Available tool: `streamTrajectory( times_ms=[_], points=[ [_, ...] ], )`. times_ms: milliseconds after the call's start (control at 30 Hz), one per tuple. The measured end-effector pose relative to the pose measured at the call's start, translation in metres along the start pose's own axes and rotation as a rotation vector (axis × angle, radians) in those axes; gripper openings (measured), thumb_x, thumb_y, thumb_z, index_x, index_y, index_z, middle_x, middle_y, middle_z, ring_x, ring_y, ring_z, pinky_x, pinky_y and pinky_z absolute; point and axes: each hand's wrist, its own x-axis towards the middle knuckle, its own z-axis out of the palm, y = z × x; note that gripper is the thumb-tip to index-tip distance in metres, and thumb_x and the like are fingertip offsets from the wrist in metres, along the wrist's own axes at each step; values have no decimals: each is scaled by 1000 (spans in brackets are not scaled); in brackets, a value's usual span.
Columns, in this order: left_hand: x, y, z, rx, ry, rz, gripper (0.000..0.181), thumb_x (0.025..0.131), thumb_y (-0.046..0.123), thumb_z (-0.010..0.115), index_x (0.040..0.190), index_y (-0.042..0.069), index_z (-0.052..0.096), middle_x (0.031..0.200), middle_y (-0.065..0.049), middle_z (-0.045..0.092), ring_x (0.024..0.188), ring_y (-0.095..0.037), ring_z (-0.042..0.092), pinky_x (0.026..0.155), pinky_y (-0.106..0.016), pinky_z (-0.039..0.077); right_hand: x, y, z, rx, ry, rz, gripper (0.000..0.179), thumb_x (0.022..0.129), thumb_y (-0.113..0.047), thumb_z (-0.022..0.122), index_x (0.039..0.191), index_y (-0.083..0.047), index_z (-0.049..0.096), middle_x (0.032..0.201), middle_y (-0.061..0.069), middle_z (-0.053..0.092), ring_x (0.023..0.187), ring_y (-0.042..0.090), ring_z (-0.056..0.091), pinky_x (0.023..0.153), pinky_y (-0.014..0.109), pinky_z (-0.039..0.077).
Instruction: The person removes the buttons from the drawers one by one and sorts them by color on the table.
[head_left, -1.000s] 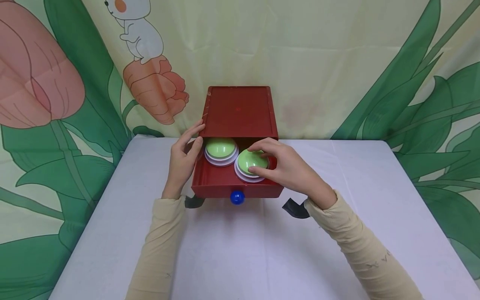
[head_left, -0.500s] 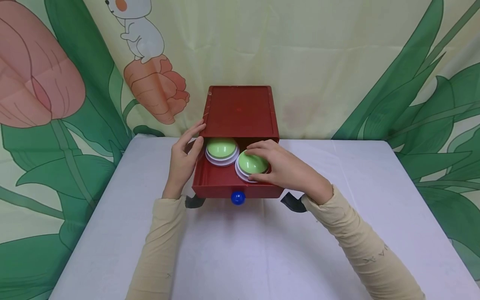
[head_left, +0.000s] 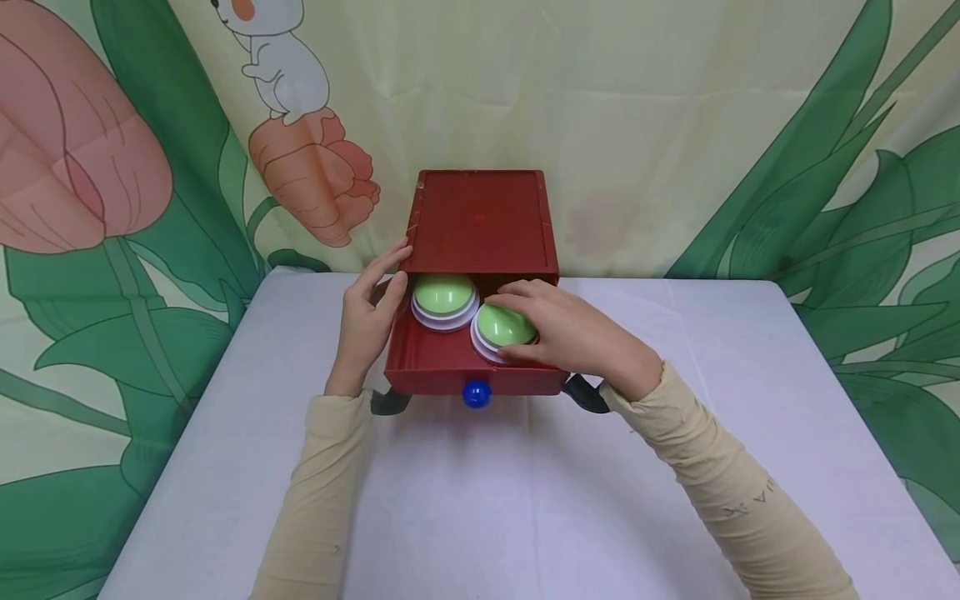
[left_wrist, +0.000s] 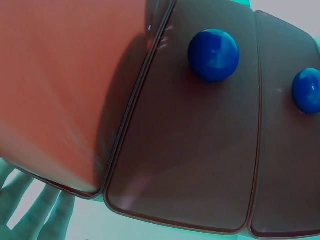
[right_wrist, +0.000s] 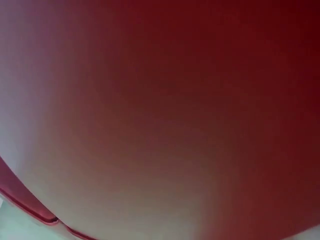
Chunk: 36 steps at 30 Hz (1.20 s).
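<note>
Right-hand fingers (head_left: 522,301) curl round a glossy green dome (head_left: 504,327), likely light, stiff and slippery, best held by its white rim (head_left: 481,344); left-hand fingers (head_left: 384,263) rest extended against a red box (head_left: 480,221).

Cartoon-printed cloth (head_left: 615,150) round a table (head_left: 465,508) suggests a staged set.

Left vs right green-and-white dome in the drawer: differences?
The left round, glossy green-and-white dome sits farther back in the open red drawer; the right round, glossy green-and-white dome sits nearer the blue ball knob. The right hand grips and partly covers the right dome; no hand grips the left dome. Both share colours and rounded shape.
</note>
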Motion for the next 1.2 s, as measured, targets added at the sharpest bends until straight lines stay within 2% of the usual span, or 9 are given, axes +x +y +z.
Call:
streamTrajectory(
  times_ms=[267,633,1033,1200],
  points=[
    [-1,-1,0,4,-3,1,37,101,15,56,138,14,60,147,9,52,133,-12,50,108,-35,46,0,1,0,-11,26,-18,51,87,-28,77,132,-8,63,131,10,60,124,25,52,103,40,48],
    [-1,-1,0,4,2,-8,37,101,13,56,138,14,60,147,8,52,135,-12,48,108,-34,47,0,5,4,-18,109,-82,47,85,-32,78,126,-9,68,126,7,63,119,23,52,97,38,50],
    [-2,-1,0,-2,2,-1,37,101,16,56,138,15,60,147,8,52,135,-12,48,108,-35,47,-4,5,4,12,204,-115,54,83,-38,80,128,-9,68,127,8,63,115,23,53,93,37,51],
    [-2,3,1,1,1,-23,38,101,12,55,139,12,59,148,7,51,135,-12,48,109,-37,46,-9,4,2,27,249,-112,58,81,-38,82,129,-9,67,128,8,62,116,22,52,91,38,53]
  ],
)
